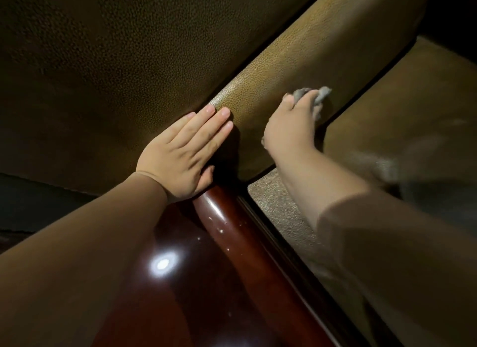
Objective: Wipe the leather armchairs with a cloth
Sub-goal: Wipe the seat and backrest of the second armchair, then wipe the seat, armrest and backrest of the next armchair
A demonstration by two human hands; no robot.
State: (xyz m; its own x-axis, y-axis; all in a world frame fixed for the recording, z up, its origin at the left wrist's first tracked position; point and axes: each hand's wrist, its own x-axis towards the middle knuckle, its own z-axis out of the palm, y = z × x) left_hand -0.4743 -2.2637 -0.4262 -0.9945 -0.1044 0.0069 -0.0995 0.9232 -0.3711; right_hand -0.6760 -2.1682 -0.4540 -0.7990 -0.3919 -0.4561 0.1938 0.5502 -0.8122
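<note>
Polished dark-red wood trim lies nearest. Beyond it, the left hand rests flat, fingers straight, on the tan leather armrest, whose long axis runs diagonally up to the right. Farther along, the right hand bunches a grey cloth against the armrest's inner side; soft and light, it is best gripped wadded.

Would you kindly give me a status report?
Left hand flat on tan leather armrest. Right hand gripping grey cloth, wiping it. Nothing blocking.
</note>
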